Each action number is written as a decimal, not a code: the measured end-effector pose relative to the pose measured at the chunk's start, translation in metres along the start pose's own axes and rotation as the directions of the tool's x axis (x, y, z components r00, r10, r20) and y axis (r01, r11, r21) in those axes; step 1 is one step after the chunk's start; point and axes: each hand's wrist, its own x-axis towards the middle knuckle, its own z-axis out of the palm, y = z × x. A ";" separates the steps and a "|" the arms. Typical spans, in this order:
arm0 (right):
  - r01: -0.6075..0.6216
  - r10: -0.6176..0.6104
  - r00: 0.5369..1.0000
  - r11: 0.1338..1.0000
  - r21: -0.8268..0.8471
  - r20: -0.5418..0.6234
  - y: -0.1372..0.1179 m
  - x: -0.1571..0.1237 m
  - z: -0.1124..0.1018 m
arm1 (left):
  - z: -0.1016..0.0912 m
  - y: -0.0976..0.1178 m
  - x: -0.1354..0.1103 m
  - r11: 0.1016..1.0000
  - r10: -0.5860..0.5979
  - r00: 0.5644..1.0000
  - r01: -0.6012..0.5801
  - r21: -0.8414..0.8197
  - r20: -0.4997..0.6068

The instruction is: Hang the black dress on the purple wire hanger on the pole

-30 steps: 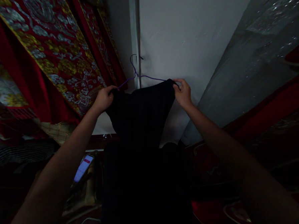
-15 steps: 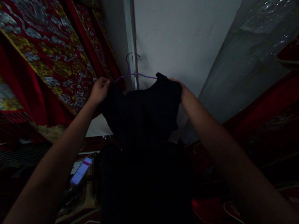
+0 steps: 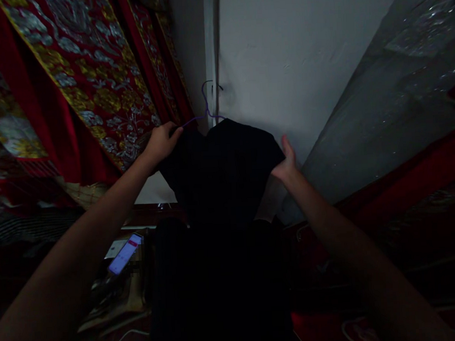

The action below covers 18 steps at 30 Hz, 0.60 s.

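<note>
A black garment (image 3: 221,191) hangs on a thin purple wire hanger (image 3: 206,106) whose hook is caught on the wall ahead of me. My left hand (image 3: 161,142) is closed on the garment's left shoulder, right at the hanger's arm. My right hand (image 3: 287,163) rests against the garment's right shoulder edge, thumb raised, with its fingers hidden behind the dark cloth. The lower part of the garment drops into shadow.
Red robes with gold and silver embroidery (image 3: 81,81) hang at the left. A white wall (image 3: 282,55) lies ahead, and a grey sparkling cloth (image 3: 391,95) slants on the right. A lit phone (image 3: 125,253) lies low left on cluttered things.
The garment's right shoulder has slid over the hanger's right arm, which is now covered. My right hand has moved down and outward to the shoulder's edge; my left hand has stayed put.
</note>
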 end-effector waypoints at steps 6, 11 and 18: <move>-0.062 0.062 0.971 0.998 0.009 -0.229 -0.063 0.009 -0.008 | 0.013 0.005 0.009 0.995 -0.099 0.995 0.099 -0.028 0.009; 0.029 -0.074 0.975 0.977 -0.210 -0.210 -0.086 0.005 0.024 | 0.013 0.004 0.023 0.988 -0.133 0.991 0.134 -0.081 0.014; 0.119 -0.155 0.978 0.964 -0.237 -0.138 -0.081 0.032 0.031 | 0.015 0.006 0.040 0.995 -0.038 0.999 0.040 -0.095 0.015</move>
